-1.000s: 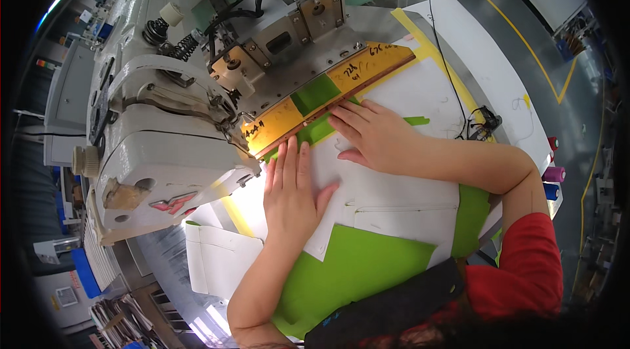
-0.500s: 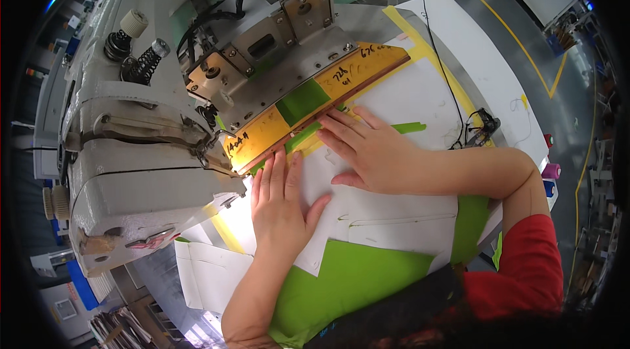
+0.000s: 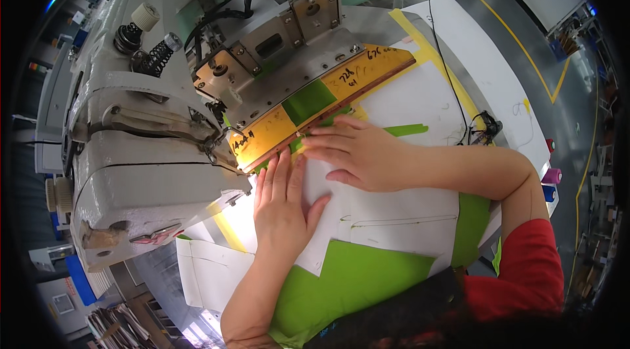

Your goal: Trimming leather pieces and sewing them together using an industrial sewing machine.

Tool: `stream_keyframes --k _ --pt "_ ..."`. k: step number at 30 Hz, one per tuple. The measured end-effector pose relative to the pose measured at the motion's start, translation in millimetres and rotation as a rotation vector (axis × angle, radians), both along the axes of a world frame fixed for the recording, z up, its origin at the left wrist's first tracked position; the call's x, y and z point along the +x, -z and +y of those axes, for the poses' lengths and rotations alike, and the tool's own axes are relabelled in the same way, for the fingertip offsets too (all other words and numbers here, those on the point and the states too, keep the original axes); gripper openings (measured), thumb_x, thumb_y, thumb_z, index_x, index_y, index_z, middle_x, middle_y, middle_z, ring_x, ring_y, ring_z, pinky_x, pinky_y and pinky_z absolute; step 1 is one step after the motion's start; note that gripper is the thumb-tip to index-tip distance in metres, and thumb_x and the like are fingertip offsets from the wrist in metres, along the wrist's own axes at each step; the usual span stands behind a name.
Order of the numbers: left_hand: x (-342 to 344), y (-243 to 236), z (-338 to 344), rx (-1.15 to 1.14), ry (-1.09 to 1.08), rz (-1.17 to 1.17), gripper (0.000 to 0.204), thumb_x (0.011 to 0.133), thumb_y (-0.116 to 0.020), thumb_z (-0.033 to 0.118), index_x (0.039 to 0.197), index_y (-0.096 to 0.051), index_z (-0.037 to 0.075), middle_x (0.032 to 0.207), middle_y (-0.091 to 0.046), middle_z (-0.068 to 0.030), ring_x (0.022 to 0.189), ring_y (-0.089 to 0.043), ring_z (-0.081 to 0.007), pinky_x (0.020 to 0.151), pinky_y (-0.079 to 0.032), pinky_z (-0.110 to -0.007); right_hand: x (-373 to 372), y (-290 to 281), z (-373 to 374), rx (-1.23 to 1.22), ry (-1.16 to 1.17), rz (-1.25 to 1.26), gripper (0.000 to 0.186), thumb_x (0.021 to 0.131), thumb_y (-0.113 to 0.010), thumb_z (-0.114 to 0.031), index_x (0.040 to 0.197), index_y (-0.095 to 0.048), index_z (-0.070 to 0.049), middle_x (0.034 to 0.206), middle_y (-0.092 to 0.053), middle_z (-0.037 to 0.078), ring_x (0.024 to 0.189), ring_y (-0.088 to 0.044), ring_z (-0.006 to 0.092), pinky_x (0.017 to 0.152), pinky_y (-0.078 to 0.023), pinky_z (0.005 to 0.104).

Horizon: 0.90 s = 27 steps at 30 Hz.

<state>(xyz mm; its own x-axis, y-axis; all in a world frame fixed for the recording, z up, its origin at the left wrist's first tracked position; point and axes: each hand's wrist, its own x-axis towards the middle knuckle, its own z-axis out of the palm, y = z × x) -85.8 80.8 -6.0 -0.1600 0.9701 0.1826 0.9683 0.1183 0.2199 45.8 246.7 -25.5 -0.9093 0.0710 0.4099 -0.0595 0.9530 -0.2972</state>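
Observation:
My left hand [image 3: 282,214] lies flat with its fingers stretched out, fingertips at the near edge of a yellow clamp plate [image 3: 367,68] on a sewing machine [image 3: 154,175]. To its right, my right hand [image 3: 357,155] is also flat, its fingers pointing left along that same edge. Under the fingertips of both runs a narrow green fabric strip [image 3: 407,130], partly hidden by the right hand. A white sheet [image 3: 403,221] lies below the hands, and bright green fabric [image 3: 357,270] spreads from it toward my body. A green patch [image 3: 308,101] shows on the plate.
Along the right, a black cable [image 3: 449,67] leads down to a small black device [image 3: 485,127]. Thread spools [image 3: 551,175] stand at the table's right edge. Yellow tape [image 3: 226,227] crosses the worktop near the machine head. Stacked papers [image 3: 119,329] are at the lower left.
My right hand has shifted left along the plate's edge, its fingers now turned more to the left and closer to my left hand. The left hand has stayed nearly in place.

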Motion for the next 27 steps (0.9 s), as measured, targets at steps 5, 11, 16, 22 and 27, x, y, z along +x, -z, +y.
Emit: stream_keyframes --k 5,11,16,22,27 --pt "-0.6 -1.2 -1.7 0.006 0.003 -0.005 0.068 0.078 -0.067 0.038 0.13 -0.044 0.0 0.135 -0.042 -0.0217 0.122 -0.043 -0.0381 0.104 -0.032 -0.048 7.7 -5.0 1.4 -0.168 -0.159 0.051 0.024 0.084 -0.062 -0.022 0.102 -0.063 -0.006 0.101 -0.062 0.005 0.093 -0.059 0.0219 0.083 -0.045 0.0373" --pt "0.5 0.0 -2.1 0.007 -0.009 0.01 0.068 0.078 -0.067 0.038 0.13 -0.044 0.0 0.133 -0.043 -0.0216 0.122 -0.043 -0.0381 0.104 -0.033 -0.047 3.9 -11.2 25.7 0.256 0.085 0.061 0.02 0.076 -0.061 -0.013 0.095 -0.065 -0.007 0.079 -0.057 0.0 0.069 -0.056 0.0157 0.058 -0.043 0.0309" --pt "0.5 1.0 -2.1 0.016 -0.018 0.013 0.067 0.079 -0.065 0.039 0.13 -0.045 0.0 0.133 -0.044 -0.0205 0.121 -0.044 -0.0371 0.104 -0.033 -0.046 -0.2 -15.7 37.2 0.595 0.027 0.017 0.023 0.074 -0.058 -0.013 0.095 -0.065 -0.007 0.075 -0.055 -0.001 0.068 -0.055 0.0142 0.059 -0.042 0.028" --pt "0.1 1.7 -3.8 0.015 -0.019 0.032 0.066 0.081 -0.063 0.041 0.131 -0.045 0.001 0.134 -0.044 -0.0202 0.122 -0.044 -0.0362 0.104 -0.033 -0.045 -7.5 -17.3 43.4 0.691 -0.081 -0.04 0.018 0.075 -0.058 -0.014 0.091 -0.064 -0.007 0.075 -0.057 0.0 0.067 -0.055 0.0144 0.059 -0.042 0.0272" --pt "-0.1 1.9 -4.4 0.025 -0.029 -0.036 0.065 0.079 -0.067 0.035 0.131 -0.044 0.002 0.135 -0.043 -0.0205 0.123 -0.042 -0.0395 0.103 -0.033 -0.049 11.9 -29.4 27.6 0.261 -0.135 -0.054 0.011 0.076 -0.06 -0.014 0.086 -0.062 -0.009 0.073 -0.058 0.001 0.063 -0.056 0.0173 0.058 -0.043 0.0277"
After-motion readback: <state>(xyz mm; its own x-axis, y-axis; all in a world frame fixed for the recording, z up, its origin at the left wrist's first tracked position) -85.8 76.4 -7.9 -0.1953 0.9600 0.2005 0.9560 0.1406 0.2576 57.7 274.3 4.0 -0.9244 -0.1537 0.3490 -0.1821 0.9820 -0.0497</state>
